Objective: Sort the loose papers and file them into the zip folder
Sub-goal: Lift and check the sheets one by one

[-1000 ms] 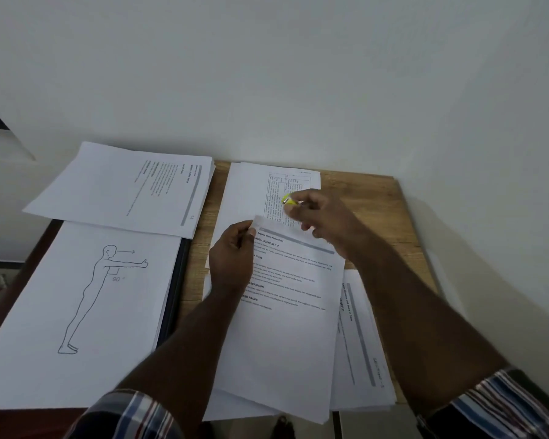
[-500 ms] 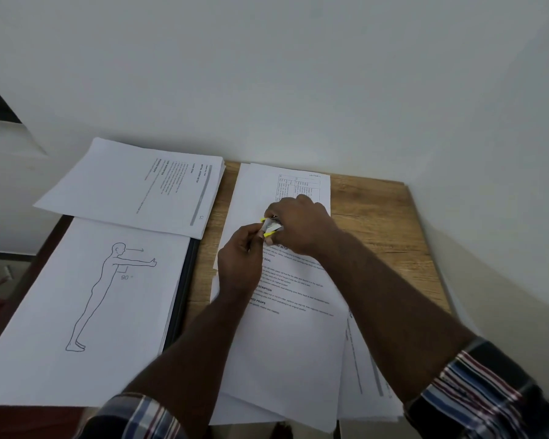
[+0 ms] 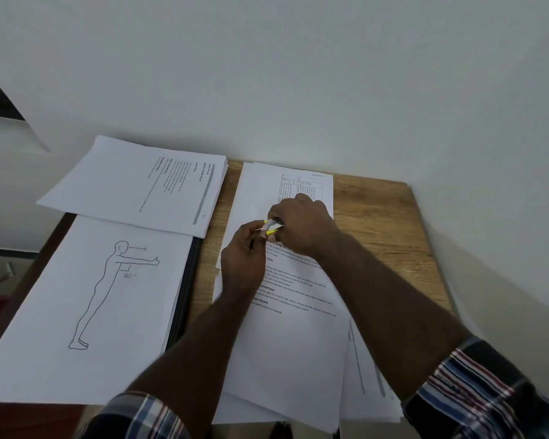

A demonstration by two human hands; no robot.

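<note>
Where both hands meet over the wooden bench (image 3: 387,223), four groups of paper can be counted, with the yellow clip (image 3: 271,227) as the landmark for all of them. Left of the clip lies the figure sheet (image 3: 86,299), printed with a standing outline and "90", resting on a dark flat thing (image 3: 187,280) whose edge alone shows; whether that is the zip folder cannot be told. Beyond and left of the clip sits a turned stack of text pages (image 3: 133,185), overlapping the far edge of the figure sheet. Directly under and behind the clip is the table sheet (image 3: 257,191), and just nearer than the clip lies the top text page (image 3: 292,337), with more sheets (image 3: 365,375) fanned out from under it to the right. One clip shows, two hands, two plaid sleeves. The left hand (image 3: 243,264) reaches up from the near side, its fingers (image 3: 260,234) pinched together on the corner of the top text page at the clip. The right hand (image 3: 301,223) comes in from the right, knuckles up, its fingers (image 3: 274,217) curled and clamped on the clip.
</note>
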